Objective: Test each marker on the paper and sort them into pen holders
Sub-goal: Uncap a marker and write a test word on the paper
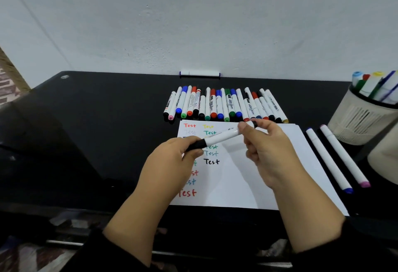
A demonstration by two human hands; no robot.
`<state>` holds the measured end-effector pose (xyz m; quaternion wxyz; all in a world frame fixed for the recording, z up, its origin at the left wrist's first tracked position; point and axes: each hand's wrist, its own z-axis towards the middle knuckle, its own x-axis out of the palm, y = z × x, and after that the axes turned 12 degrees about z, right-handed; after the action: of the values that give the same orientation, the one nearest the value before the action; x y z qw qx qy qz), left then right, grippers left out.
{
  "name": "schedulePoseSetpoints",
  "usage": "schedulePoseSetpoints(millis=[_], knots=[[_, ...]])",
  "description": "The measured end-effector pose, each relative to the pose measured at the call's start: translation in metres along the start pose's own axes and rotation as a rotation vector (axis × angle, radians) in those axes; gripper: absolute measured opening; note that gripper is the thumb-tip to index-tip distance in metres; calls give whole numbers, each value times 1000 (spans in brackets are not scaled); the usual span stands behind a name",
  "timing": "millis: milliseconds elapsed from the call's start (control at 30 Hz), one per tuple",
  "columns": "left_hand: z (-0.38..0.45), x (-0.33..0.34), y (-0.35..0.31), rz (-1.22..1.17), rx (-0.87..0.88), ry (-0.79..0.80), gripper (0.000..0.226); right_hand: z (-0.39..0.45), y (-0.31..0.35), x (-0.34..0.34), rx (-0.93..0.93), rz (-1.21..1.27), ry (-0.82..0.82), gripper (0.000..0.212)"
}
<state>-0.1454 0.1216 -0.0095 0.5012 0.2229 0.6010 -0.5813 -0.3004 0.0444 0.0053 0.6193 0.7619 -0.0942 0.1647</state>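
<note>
Above the white paper (269,164) I hold a white marker with a black cap (221,137). My left hand (172,159) grips its black cap end. My right hand (267,153) pinches the other end. The paper carries several coloured "Test" words in two columns. A row of several capped markers (224,105) lies just beyond the paper. A mesh pen holder (357,118) with several markers in it stands at the right.
Two long white markers (336,157) lie on the black desk (97,131) right of the paper. Another marker (199,74) lies against the wall at the back. Part of a second pale holder (385,157) shows at the right edge.
</note>
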Motion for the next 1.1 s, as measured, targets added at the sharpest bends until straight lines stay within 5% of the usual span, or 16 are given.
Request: schedulePoseSetpoints(millis=[200, 367, 567, 700, 1100], knots=[[1, -1, -1, 34, 32, 18, 25, -1, -3, -16, -443, -796, 42, 34], [0, -1, -19, -25, 102, 39, 20, -4, -13, -18, -800, -1088, 136, 32], [7, 5, -43, -177, 95, 129, 45, 3, 3, -36, -936, -1191, 58, 23], [23, 21, -55, -126, 145, 276, 63, 11, 31, -63, -840, -1140, -99, 22], [66, 80, -106, 137, 359, 432, 71, 18, 119, -122, -734, -871, -373, 24]])
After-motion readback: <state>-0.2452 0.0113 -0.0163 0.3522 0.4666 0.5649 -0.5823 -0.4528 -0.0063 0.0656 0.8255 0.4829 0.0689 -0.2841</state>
